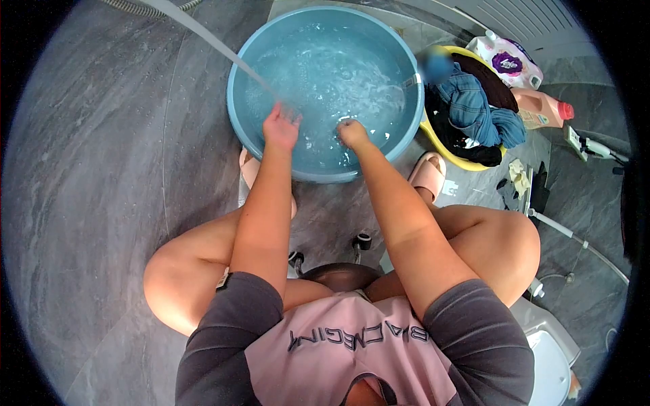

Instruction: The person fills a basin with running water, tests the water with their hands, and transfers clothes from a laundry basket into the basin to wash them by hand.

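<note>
A large round blue basin (240, 139) full of rippling, splashing water (318, 74) stands on the floor in front of me. A pale stream of water (217, 46) runs in from the upper left and lands near my left hand (281, 127). That hand is palm up over the water at the near left side, its fingers apart and nothing in them. To its right, my right hand (351, 134) is curled into a loose fist at the water's surface. Nothing shows in this fist, though its inner side is turned away.
Right of the basin stands a yellow tub (467, 164) heaped with dark clothes and blue denim (468, 101). Behind it are a white and purple package (504, 61) and a pink bottle with a red cap (542, 108). A ribbed hose (152, 9) lies at the top left.
</note>
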The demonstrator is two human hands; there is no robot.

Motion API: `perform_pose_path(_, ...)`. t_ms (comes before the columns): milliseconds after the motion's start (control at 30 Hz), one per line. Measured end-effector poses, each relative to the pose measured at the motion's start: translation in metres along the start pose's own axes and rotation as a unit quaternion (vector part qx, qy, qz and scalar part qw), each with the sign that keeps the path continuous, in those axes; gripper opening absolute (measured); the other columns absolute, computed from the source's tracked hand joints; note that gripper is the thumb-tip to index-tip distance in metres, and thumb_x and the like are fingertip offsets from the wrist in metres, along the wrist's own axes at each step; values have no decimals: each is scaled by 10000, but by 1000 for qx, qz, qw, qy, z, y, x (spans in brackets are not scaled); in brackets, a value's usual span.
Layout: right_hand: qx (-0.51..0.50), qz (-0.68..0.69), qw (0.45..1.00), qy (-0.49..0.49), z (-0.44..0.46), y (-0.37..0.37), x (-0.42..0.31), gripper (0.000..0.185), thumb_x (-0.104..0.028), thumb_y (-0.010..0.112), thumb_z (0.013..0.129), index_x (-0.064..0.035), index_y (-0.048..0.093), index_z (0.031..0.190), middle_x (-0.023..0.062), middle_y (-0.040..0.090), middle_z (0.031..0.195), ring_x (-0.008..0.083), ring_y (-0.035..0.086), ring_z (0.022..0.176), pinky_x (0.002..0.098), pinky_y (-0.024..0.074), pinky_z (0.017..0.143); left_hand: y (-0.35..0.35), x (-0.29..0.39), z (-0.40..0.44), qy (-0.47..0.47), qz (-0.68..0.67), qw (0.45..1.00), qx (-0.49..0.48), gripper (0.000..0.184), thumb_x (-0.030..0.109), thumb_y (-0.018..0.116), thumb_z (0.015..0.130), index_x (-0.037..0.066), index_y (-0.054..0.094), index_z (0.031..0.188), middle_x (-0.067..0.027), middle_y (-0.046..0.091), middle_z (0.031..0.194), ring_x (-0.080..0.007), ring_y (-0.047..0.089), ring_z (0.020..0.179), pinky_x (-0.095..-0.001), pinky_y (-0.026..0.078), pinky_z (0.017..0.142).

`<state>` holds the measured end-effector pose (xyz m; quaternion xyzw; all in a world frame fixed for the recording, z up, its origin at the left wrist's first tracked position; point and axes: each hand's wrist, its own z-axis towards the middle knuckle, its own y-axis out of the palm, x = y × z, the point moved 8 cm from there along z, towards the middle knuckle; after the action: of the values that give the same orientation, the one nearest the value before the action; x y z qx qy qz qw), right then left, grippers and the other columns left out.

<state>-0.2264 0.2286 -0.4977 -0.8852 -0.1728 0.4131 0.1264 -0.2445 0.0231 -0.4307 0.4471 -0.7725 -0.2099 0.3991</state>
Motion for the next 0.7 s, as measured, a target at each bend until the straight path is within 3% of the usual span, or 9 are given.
perform_pose_path(333,-22,-46,999,-11,-12,-4,-15,259,-221,522,806,9,636,845,100,627,661,190,583,528,332,464,522,-1,-5,5,-20,-46,999,-22,604,202,390,908,39,173,1448,-99,99,1541,-289,75,1422,-506,68,1134)
perform_pose_path(467,30,-44,998,-36,9,1,1,272,-233,521,815,8,629,881,102,632,685,194,595,537,333,466,508,4,-2,-1,-9,-27,1000,-13,613,209,396,906,39,168,1448,-95,101,1541,-295,79,1421,-505,71,1134)
perform_pose_path(700,-17,-4,1000,11,-12,-2,-11,258,-241,511,834,-8,621,861,91,630,692,181,593,532,329,455,472,4,-2,-1,-7,-22,1000,3,598,211,367,918,38,159,1451,-80,130,1538,-290,103,1417,-507,79,1132)
